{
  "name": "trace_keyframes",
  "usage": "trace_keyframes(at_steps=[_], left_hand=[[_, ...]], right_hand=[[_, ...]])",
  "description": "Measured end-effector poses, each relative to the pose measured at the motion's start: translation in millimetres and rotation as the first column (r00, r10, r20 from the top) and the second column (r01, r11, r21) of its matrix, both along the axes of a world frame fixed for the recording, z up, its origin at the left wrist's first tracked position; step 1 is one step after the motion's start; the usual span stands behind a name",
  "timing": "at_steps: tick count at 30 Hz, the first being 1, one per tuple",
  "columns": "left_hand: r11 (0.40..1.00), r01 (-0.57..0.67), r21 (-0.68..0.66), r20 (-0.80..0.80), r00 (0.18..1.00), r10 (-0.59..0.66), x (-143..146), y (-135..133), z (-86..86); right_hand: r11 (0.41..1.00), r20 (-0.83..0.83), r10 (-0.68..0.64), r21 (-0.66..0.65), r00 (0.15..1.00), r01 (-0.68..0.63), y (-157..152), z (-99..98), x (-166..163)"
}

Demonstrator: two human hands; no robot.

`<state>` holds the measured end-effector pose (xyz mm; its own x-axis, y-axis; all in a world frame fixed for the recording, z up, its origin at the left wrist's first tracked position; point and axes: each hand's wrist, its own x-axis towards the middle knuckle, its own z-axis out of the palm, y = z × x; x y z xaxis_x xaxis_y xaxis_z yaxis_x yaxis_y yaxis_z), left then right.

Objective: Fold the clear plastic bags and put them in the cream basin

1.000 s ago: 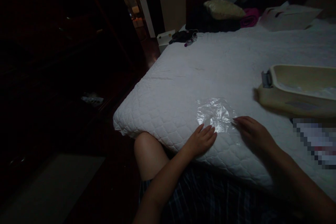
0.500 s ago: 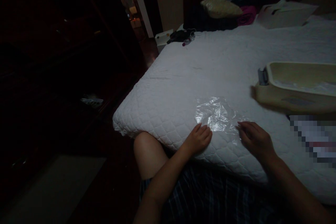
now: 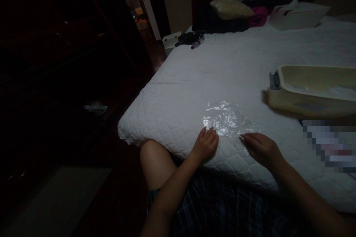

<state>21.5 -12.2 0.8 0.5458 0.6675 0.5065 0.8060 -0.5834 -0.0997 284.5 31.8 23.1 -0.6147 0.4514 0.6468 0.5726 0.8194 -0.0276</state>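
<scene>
A crumpled clear plastic bag (image 3: 224, 119) lies flat on the white quilted mattress (image 3: 222, 70) near its front corner. My left hand (image 3: 205, 143) rests on the mattress at the bag's near left edge, fingers together and laid flat. My right hand (image 3: 260, 149) lies flat at the bag's near right edge, fingertips touching the plastic. Neither hand grips anything.
A beige plastic tub (image 3: 311, 90) with a grey clip sits on the bed to the right. Pillows and clothes (image 3: 236, 11) are piled at the headboard, with a white bag (image 3: 297, 14) beside them. Dark floor and furniture lie to the left. My bare knee (image 3: 155, 159) is under the mattress corner.
Both hands have slid a little toward me and leftward along the bag's near edge; the left hand's fingers have drawn closer together. The bag stays flat on the mattress.
</scene>
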Motion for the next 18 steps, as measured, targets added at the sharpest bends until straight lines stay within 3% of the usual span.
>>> trace_keyframes(at_steps=[6, 18], left_hand=[[0.999, -0.009, 0.032, 0.018, 1.0, 0.008, 1.1, 0.2, 0.1], [0.995, 0.043, 0.087, 0.009, 0.999, -0.044, 1.5, 1.4, 0.1]], right_hand=[[0.999, -0.035, 0.041, 0.03, 0.999, -0.04, -2.7, 1.6, -1.2], [0.991, -0.137, -0.135, -0.001, 0.981, 0.136, 0.7, -3.4, 0.6]])
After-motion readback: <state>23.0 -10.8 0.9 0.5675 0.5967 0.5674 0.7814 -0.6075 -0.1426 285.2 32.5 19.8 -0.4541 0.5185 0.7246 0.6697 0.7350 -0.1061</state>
